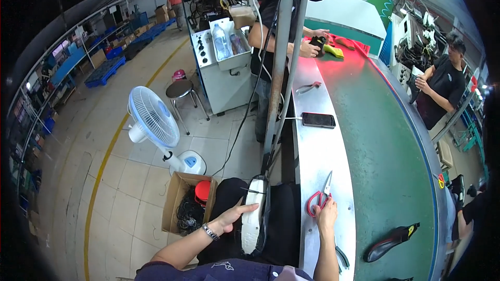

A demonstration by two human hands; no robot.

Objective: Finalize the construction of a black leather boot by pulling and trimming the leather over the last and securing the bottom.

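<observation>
On my lap rests a black shoe upper [253, 226], its white underside facing up and its toe end pointing away from me. My left hand [233, 217] grips its left side, the thumb lying across the white face and the other fingers mostly hidden. A thin dark strip crosses the white part near the far end. My right hand [326, 214] is on the metal ledge, fingers closed at the red handles of a pair of scissors [327, 183] whose blades point away. Beside my right forearm lies a dark green-handled tool [342, 256], partly covered.
A green conveyor belt [388, 177] runs along the metal ledge [328, 151], carrying a black shoe [390, 242]. Farther up the ledge lie a phone [318, 120] and red-handled pliers [308, 88]. A box of black scraps [188, 208] and a fan [156, 119] stand left. Co-workers handle shoes.
</observation>
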